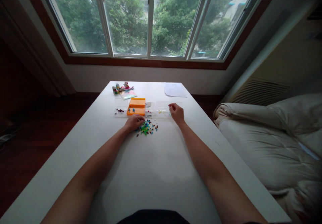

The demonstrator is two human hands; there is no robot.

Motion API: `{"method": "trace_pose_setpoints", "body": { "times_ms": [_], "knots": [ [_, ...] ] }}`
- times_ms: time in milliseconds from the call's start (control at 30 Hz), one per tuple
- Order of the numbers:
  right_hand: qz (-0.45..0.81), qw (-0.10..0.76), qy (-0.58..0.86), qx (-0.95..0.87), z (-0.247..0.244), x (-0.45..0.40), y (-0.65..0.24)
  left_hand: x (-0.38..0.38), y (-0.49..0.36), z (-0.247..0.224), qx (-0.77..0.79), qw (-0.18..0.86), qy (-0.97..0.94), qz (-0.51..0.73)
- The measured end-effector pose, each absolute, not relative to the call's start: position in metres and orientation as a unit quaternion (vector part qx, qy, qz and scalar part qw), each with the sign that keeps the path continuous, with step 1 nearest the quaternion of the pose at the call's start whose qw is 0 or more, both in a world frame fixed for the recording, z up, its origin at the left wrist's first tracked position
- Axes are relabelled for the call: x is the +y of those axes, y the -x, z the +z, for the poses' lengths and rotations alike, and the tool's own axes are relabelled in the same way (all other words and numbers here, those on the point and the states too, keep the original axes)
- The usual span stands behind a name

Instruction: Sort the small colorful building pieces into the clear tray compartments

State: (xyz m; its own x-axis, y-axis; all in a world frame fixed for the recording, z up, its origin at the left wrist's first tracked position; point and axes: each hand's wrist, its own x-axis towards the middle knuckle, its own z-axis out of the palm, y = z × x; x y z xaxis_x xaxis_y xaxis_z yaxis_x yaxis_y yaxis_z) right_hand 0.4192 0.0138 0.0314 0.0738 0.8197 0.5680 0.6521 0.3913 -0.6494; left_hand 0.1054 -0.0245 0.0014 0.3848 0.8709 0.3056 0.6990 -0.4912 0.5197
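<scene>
A loose pile of tiny coloured pieces (146, 128), mostly green, blue and dark brown, lies on the white table. My left hand (133, 122) rests at the pile's left edge with its fingers curled together; anything between them is too small to make out. Behind the pile are transparent plastic boxes (161, 105) with sorted pieces in them. My right hand (177, 113) is over the right end of these boxes, thumb and fingertips pinched, their contents not visible. Between the boxes stands an open orange case (137, 102) holding a few blue pieces.
Small colourful figures (117, 88) stand at the table's far left, beside a pale printed card (128, 94). White paper sheets (175, 90) lie at the far right. The white table (151, 170) ends below a window. A cream sofa (266, 140) is along the right side.
</scene>
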Motion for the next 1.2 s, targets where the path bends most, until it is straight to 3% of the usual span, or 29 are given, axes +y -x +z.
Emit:
{"method": "trace_pose_setpoints", "body": {
  "times_ms": [367, 567, 833, 1200],
  "knots": [
    [0.126, 0.348, 0.437, -0.82, 0.021, 0.002, -0.38, -0.019, -0.106, -0.006, 0.5, 0.107, -0.81, 0.286],
    [0.139, 0.264, 0.447, -0.843, 0.015, 0.003, -0.378, -0.022, -0.107, -0.004, 0.507, 0.095, -0.807, 0.286],
    [0.212, 0.224, 0.4, -0.863, 0.009, 0.01, -0.386, -0.029, -0.113, 0.001, 0.5, 0.073, -0.822, 0.264],
    [0.125, 0.24, 0.423, -0.865, 0.006, 0.001, -0.37, -0.031, -0.121, 0.009, 0.441, 0.071, -0.861, 0.244]
  ]
}}
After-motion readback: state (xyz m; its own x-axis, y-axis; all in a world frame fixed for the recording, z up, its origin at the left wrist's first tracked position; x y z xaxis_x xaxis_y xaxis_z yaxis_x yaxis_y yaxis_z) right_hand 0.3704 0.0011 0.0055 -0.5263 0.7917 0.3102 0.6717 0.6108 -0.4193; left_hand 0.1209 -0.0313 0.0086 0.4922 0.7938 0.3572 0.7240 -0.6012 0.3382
